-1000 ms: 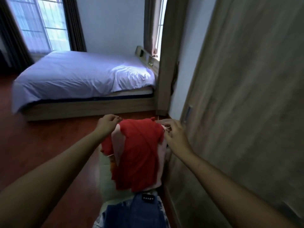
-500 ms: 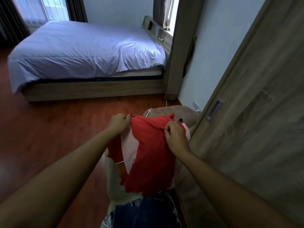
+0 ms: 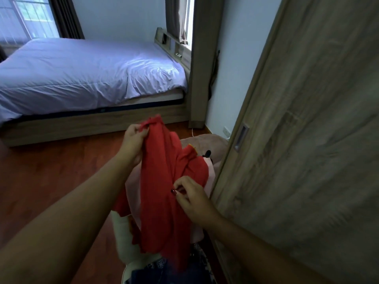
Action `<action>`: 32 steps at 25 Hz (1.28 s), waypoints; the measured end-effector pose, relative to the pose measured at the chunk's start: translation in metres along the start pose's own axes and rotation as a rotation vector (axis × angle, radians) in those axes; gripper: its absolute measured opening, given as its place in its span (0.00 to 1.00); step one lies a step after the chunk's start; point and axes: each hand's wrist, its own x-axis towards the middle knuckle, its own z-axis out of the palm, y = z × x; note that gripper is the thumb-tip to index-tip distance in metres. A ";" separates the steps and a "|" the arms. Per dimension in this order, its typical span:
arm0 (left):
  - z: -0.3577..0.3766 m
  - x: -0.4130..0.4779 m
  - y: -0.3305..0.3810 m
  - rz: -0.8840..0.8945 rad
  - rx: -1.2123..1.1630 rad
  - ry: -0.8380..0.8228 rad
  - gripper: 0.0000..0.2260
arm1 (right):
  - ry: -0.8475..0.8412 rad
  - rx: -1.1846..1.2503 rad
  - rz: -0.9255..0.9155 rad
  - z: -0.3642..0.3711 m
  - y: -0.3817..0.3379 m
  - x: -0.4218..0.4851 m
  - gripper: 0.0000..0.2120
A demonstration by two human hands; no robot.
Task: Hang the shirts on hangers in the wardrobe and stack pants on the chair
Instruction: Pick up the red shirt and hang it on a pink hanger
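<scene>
Gripping red shirt (image 3: pixel 162 181) w/ left hand (image 3: pixel 134 140) & right hand (image 3: pixel 189 198).

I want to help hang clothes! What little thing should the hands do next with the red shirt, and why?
Probably draw the right hand sideways, away from the left hand, to spread the red shirt out flat. It hangs bunched and twisted: the left hand grips its top edge, the right hand pinches its middle, and no hanger is in view.
</scene>
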 end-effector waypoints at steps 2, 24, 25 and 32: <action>0.010 -0.012 0.022 0.054 -0.265 -0.134 0.05 | -0.002 0.032 0.128 -0.003 0.009 0.001 0.08; 0.163 -0.422 0.033 -0.207 0.482 -1.141 0.22 | 0.819 0.815 0.298 -0.268 -0.145 -0.324 0.08; 0.177 -0.440 0.024 -0.207 0.554 -1.140 0.24 | 0.870 0.794 0.264 -0.273 -0.150 -0.345 0.08; 0.235 -0.537 -0.019 -0.023 0.755 -1.396 0.30 | 1.220 0.611 0.157 -0.318 -0.160 -0.456 0.07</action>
